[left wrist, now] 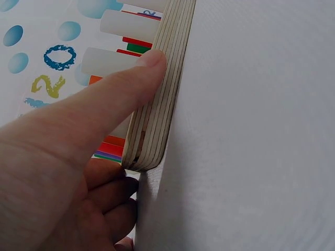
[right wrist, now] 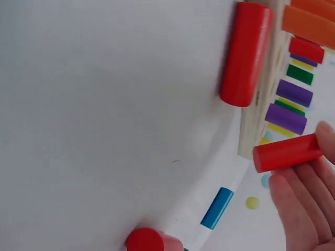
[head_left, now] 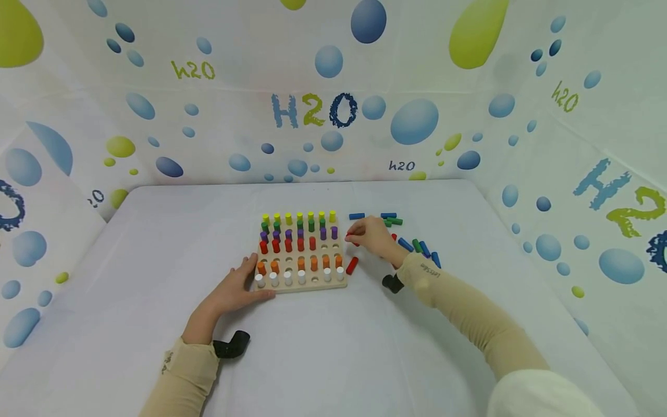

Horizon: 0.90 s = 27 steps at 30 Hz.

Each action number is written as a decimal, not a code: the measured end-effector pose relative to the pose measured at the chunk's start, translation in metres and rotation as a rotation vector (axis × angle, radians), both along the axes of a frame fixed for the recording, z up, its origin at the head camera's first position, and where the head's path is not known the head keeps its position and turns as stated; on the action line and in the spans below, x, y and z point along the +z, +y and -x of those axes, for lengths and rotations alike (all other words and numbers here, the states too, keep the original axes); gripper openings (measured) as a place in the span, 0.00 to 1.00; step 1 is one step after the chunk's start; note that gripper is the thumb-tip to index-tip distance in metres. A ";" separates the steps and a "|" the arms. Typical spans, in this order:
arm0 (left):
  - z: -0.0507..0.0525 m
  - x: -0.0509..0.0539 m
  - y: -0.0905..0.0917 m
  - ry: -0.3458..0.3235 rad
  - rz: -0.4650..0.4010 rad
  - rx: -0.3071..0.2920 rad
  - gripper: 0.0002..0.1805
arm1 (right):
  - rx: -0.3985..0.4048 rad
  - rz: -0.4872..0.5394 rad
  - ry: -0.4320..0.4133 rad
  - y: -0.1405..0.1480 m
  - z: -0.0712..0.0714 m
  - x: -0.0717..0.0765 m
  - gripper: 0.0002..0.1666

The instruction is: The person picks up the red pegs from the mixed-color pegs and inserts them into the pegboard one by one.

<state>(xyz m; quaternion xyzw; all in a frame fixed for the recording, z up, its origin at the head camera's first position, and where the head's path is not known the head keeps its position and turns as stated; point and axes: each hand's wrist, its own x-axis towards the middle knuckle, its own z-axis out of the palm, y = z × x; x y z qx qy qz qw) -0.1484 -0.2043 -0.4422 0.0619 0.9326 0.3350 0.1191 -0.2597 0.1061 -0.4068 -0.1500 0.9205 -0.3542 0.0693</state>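
Observation:
A wooden peg board (head_left: 307, 288) holds rows of yellow, green, purple, red, orange and white pegs. The left hand (head_left: 234, 289) holds the board's near left corner, its thumb (left wrist: 125, 89) along the front edge. Just right of the board, the right hand (head_left: 375, 237) pinches a red peg (right wrist: 288, 152) between thumb and fingers. Another red peg (head_left: 352, 266) lies on the cloth against the board's right side, also seen in the right wrist view (right wrist: 246, 55). Some holes in the red, orange and white rows have no peg.
Loose blue (head_left: 435, 259), green (head_left: 394, 221) and red pegs lie on the white cloth to the right, around and behind the right hand. Black straps (head_left: 231, 345) are on both wrists. A printed cloth backdrop (head_left: 229, 127) stands behind the table.

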 end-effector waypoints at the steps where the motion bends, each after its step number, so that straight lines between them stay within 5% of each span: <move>1: 0.000 0.000 0.000 0.001 0.002 0.000 0.59 | -0.013 0.025 0.010 0.001 0.000 0.000 0.11; 12: 0.000 -0.001 -0.001 0.008 0.001 0.001 0.59 | -0.176 0.238 -0.067 0.002 0.002 0.007 0.13; 27: 0.000 -0.001 0.001 0.012 0.001 0.003 0.59 | -0.172 0.444 -0.154 -0.014 -0.002 -0.002 0.16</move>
